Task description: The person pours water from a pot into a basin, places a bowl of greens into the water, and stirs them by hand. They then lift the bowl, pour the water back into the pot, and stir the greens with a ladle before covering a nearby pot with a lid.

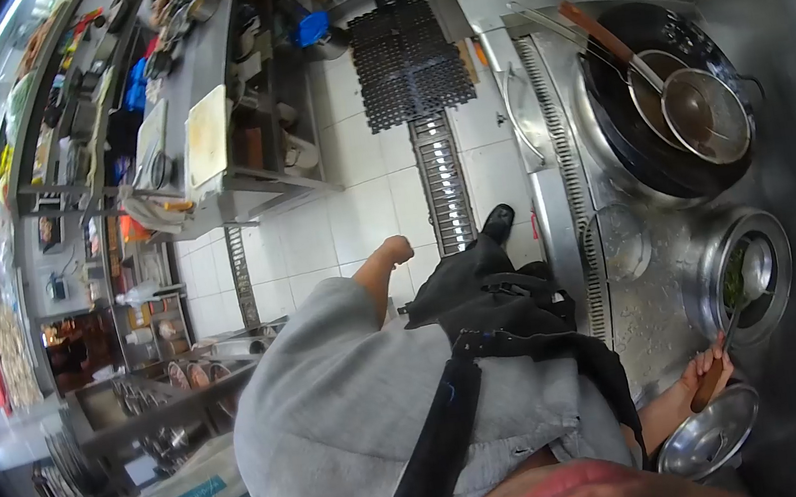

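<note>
My right hand is closed round the wooden handle of a ladle. The ladle's metal bowl rests in a round metal pan with chopped greens inside. Just below this hand lies a shiny round metal lid. My left hand hangs over the tiled floor, away from the stove; its fingers look curled, and nothing shows in them.
A large black wok on the stove holds strainers. Across the aisle stands a steel work table with a cutting board. A black rubber mat and a drain grate lie on the floor.
</note>
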A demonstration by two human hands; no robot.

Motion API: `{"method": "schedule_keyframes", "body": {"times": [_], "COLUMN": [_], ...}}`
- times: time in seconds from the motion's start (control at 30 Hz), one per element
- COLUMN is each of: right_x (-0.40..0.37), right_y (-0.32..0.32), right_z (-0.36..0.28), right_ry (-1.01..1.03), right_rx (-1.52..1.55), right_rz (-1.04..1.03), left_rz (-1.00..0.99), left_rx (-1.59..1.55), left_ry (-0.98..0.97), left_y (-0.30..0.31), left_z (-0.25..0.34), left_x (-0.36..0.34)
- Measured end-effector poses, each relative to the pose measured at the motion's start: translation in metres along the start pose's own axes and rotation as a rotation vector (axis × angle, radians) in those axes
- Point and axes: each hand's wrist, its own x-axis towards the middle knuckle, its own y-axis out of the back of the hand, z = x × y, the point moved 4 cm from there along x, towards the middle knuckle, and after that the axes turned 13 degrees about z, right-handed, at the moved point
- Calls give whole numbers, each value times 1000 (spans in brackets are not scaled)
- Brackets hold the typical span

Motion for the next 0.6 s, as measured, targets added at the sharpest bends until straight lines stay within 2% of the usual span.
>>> {"method": "schedule_keyframes", "body": {"times": [0.07, 0.17, 0.23, 0.33, 0.53, 0.6], "right_x": [-2, -10, -12, -8, -3, -2], "right_y": [2, -8, -9, 4, 26, 24], "right_z": [-2, 1, -1, -1, -5, -5], "right_ry": [-15, -15, 5, 3, 28, -30], "right_rx": [-5, -10, -23, 27, 58, 83], "right_rz": [22, 54, 101, 48, 61, -23], "left_rz": [28, 14, 113, 74, 73, 51], "left_rx": [-2, 36, -29, -106, -69, -26], "left_ry": [18, -62, -136, -47, -70, -80], "left_y": [9, 11, 21, 20, 13, 9], "left_z": [4, 14, 30, 38, 40, 35], "left_x": [0, 7, 1, -1, -5, -2]}}
